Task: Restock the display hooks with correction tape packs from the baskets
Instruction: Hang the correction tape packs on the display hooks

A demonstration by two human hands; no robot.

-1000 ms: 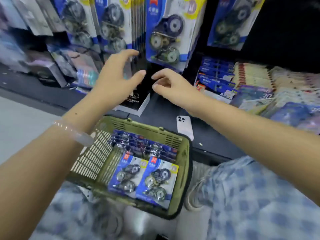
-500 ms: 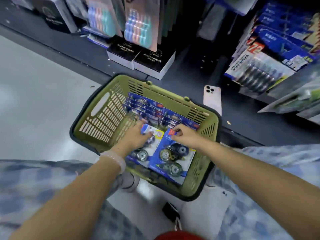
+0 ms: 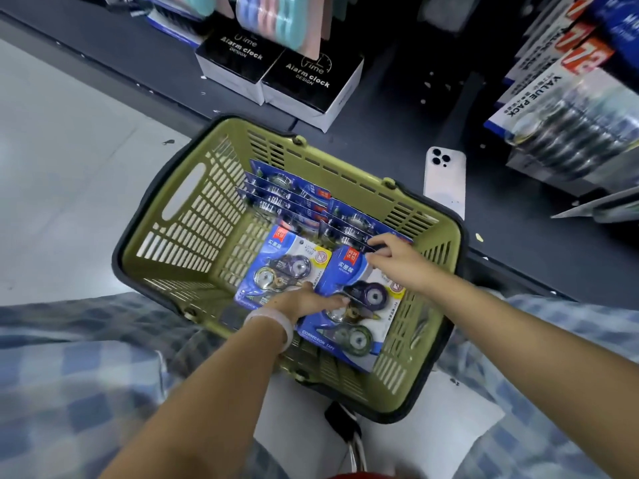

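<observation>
Hands (image 3: 304, 302) shifted over basket (image 3: 193, 216) packs (image 3: 349, 305).

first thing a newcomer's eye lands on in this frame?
The olive-green basket at centre, on the pale floor against the dark shelf base, with blue correction tape packs lying and stacked inside. Both hands are in it: the left hand rests on the front packs, the right hand fingers the top edge of the nearest pack. Next, the white phone lying on the shelf base just behind the basket.
</observation>
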